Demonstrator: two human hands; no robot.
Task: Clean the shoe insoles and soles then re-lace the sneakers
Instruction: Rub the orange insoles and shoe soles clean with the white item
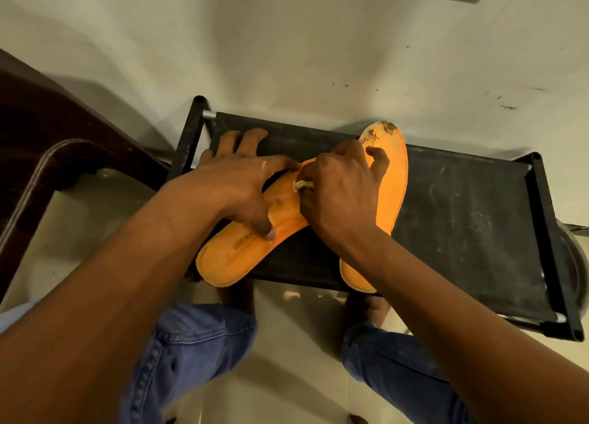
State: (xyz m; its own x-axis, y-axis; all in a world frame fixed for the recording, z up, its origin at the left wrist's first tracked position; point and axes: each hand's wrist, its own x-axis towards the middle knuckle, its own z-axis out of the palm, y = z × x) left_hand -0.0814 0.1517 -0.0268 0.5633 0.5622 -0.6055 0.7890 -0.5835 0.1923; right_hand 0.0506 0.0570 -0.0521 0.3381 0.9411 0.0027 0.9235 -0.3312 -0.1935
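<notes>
Two orange insoles lie crossed on a black fabric shelf (462, 207). The left insole (236, 254) has dark lettering and its heel hangs over the shelf's front edge. The right insole (395, 181) runs front to back, its far tip worn and dirty. My left hand (236, 181) rests spread over the left insole, thumb pressing on it and fingers reaching onto the shelf. My right hand (341, 187) sits over the spot where the insoles cross and grips a small pale wad of cloth (302, 185) in curled fingers. No sneakers or laces are visible.
The shelf stands against a scuffed white wall (287, 47). A dark brown chair (47, 156) is close on the left. A round dark object (573, 264) sits beyond the shelf's right end. My knees in blue jeans (197, 337) are below, over a pale tiled floor.
</notes>
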